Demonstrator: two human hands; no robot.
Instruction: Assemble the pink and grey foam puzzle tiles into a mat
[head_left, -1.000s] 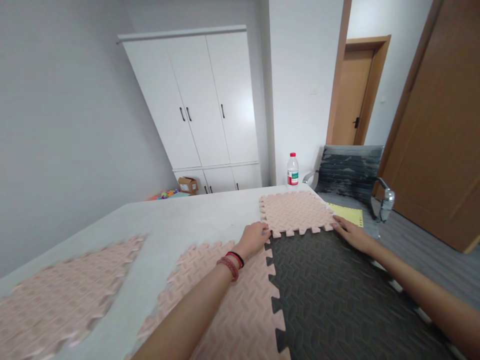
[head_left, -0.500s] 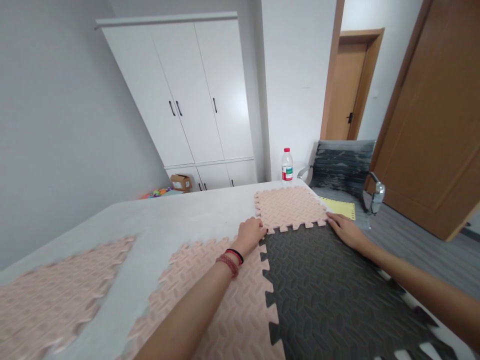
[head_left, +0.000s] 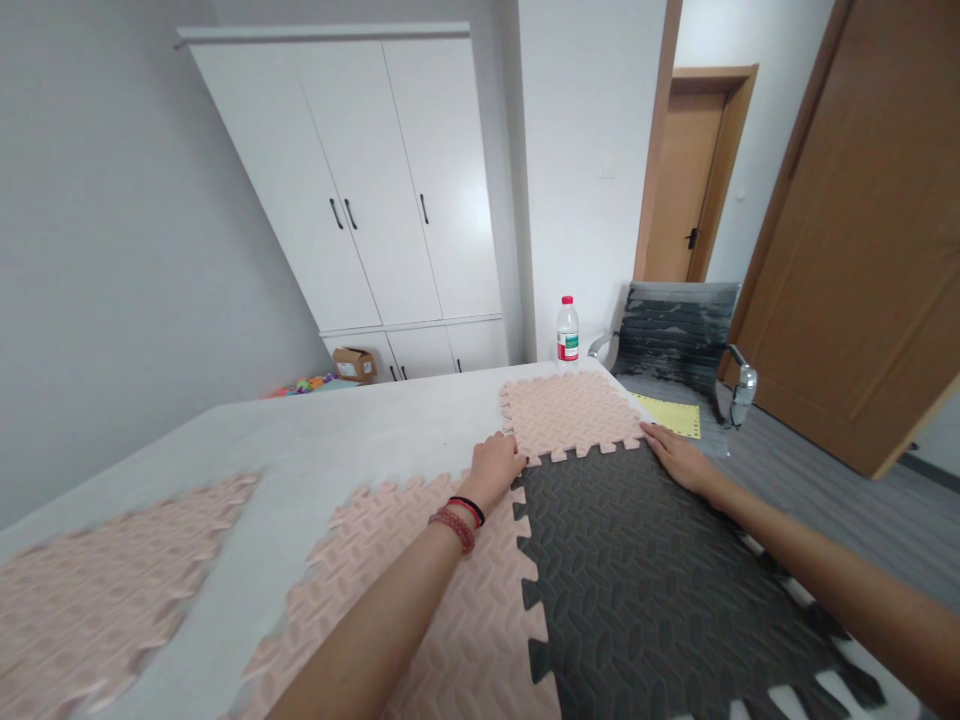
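Observation:
My left hand (head_left: 496, 468) has its fingers curled down on the near left corner of the far pink foam mat tile (head_left: 570, 412), where it meets the dark grey foam mat tile (head_left: 630, 580). At the other end of that seam lies my right hand (head_left: 681, 462), fingers stretched out together and fingertips touching the far tile's near right corner. The grey tile is joined along its left side to a nearer pink foam mat tile (head_left: 480, 620), which my left forearm partly covers. Bracelets circle my left wrist.
A separate pink tile (head_left: 127, 590) lies at the left of the white table (head_left: 300, 440). A bottle with a red cap (head_left: 568, 332) stands near the far edge. Beyond the right edge, a chair (head_left: 675, 330) holds a yellow sheet (head_left: 671, 416). White cabinets (head_left: 375, 180) stand behind.
The whole view has shifted slightly, so things appear a little further left. Both hands keep their places at the two ends of the seam.

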